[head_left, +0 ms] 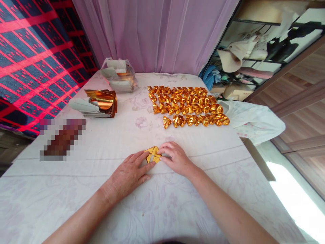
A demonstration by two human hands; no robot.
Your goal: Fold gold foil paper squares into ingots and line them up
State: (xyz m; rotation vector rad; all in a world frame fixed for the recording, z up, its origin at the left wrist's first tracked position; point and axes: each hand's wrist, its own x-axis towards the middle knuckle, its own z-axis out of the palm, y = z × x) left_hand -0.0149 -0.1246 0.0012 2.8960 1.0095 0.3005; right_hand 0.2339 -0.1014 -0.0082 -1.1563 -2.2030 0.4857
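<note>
A small piece of folded gold foil paper (153, 152) lies on the table in front of me, with a pale strip showing near its middle. My left hand (129, 171) rests flat at its left side, fingers stretched out and touching the left and lower edges. From the right, my right hand (175, 158) pinches the paper's right corner between thumb and fingers. Beyond the hands, several folded gold foil pieces (189, 108) stand in rows on the cloth.
A bent stack of gold foil sheets (108, 103) lies at the left, with a clear plastic bag (119, 79) of more sheets behind it. A blurred-out object (63, 137) is near the left edge. A white bag (256, 120) and a shelf (254, 61) stand beyond the right edge.
</note>
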